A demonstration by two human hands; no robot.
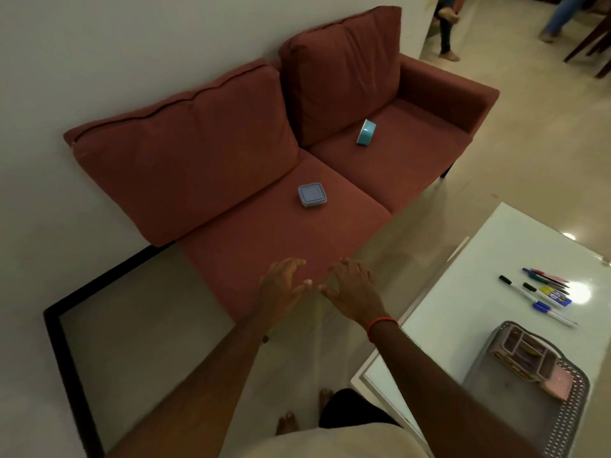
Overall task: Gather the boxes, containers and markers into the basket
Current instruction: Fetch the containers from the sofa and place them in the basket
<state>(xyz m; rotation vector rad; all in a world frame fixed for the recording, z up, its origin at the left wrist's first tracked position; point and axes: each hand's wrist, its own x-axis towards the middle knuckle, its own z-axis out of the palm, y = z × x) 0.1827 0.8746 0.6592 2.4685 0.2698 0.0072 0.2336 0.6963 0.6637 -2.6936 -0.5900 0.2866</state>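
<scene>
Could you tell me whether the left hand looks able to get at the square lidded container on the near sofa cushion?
Probably yes. The left hand is open and empty above the seat's front edge, and only bare cushion lies between it and the container. It may need a forward lean.

I see two containers (pixel 312 194) (pixel 366 132) on the sofa (pixel 264 233); to its right, markers (pixel 542 292) lie on the table (pixel 463 325), behind the basket (pixel 568 421).

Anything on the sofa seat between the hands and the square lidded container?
No. In the head view, only bare red seat cushion lies between the left hand, the right hand and the square lidded container.
</scene>
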